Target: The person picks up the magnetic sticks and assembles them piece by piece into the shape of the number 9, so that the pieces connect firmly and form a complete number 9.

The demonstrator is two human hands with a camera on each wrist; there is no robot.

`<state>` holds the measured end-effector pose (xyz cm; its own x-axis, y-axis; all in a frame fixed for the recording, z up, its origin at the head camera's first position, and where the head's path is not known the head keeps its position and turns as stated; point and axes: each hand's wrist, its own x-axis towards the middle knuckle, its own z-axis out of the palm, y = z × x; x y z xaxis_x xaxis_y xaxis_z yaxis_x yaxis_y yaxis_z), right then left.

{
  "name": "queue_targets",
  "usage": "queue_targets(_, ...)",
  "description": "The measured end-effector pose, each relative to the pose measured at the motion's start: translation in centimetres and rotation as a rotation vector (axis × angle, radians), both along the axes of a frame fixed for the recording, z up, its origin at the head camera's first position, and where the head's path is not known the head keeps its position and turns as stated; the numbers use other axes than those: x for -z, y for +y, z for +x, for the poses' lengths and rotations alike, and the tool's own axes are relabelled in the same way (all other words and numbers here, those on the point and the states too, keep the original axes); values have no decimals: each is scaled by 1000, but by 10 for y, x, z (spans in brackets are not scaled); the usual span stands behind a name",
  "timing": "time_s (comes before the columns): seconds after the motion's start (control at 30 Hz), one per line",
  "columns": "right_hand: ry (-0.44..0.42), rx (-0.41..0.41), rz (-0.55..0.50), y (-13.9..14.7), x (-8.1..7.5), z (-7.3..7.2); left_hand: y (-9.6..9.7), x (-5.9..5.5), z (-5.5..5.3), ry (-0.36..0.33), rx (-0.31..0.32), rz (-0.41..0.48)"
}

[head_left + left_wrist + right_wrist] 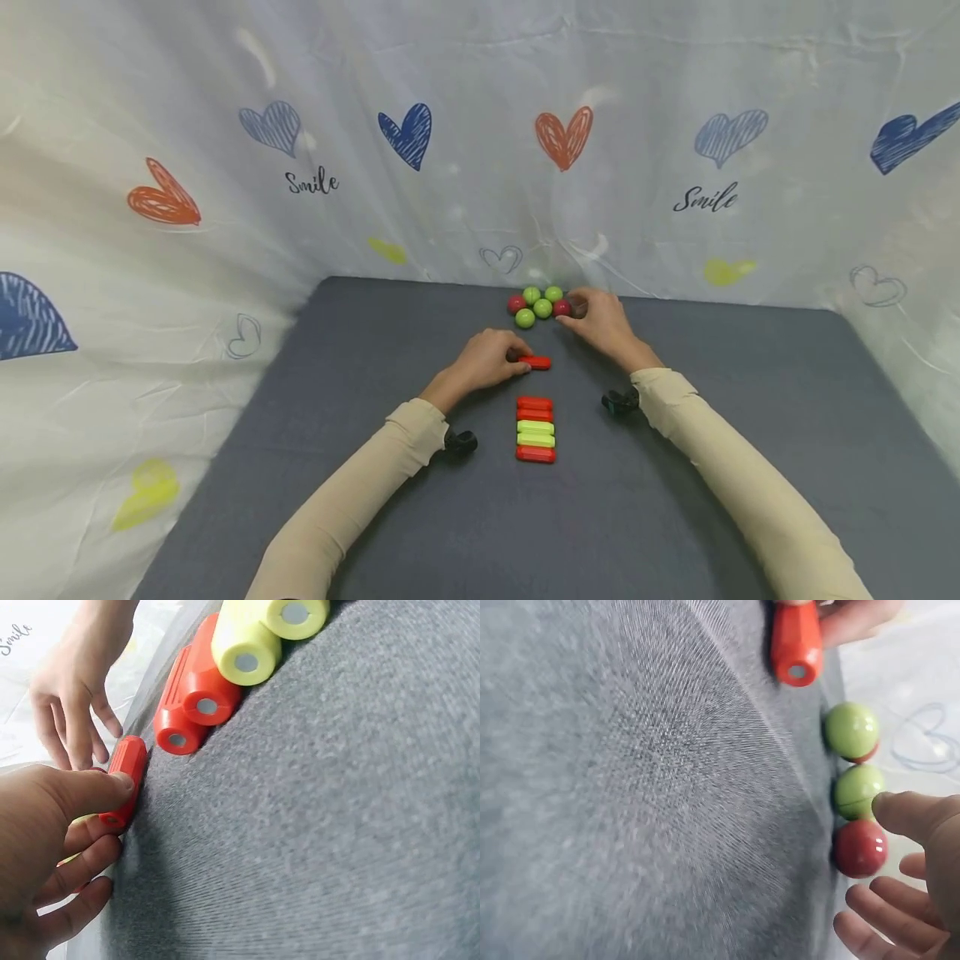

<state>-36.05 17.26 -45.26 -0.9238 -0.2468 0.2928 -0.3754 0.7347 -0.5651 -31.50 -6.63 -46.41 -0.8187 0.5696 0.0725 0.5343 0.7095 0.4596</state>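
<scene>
L grip (487, 358) is pinching a red bar (537, 362) btwn thumb & fingers, the bar's R end sticking out past the thumb tip. The bar is lying crosswise btwn a row of other bars (nearer the person) & a ball cluster (farther off); can't tell if it's touching the surface (600, 517) or just above.

R grip (603, 319) is hovering at the R edge of the cluster, fingers spread & pinching nothing, right beside the R red ball (562, 308); in the R wrist view the thumb tip is overlapping a green ball (859, 792), contact unclear.

Cluster: 4 green & 2 red balls are sitting close together near the back edge, w/ the L red ball (517, 303) at the far L side.

Nearer the person, 5 bars are lying side by side in a neat column; going from back to front: red, red, yellow bar (536, 427), yellow, red. Bar ends are showing small grey discs in the L wrist view.

Both arms are reaching fwd in beige sleeves (367, 475), w/ a black piece (461, 442) sticking out at each wrist. White curtain (480, 75) is hanging behind, w/ hearts & "Smile" printed on it.
</scene>
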Motion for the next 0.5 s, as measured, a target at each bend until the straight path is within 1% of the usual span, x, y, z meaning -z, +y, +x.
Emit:
queue_targets(0.13,8,-10,15,-3,7,-7,1,1,0,13,4,-4)
queue_targets(0.27,24,18,18,-5,11,-12,2,1,1,17,9,-8)
queue_targets(0.37,21,30,14,-4,12,-13,2,1,0,14,11,-13)
queue_targets(0.5,27,11,1,-2,10,-10,0,-1,0,11,5,-11)
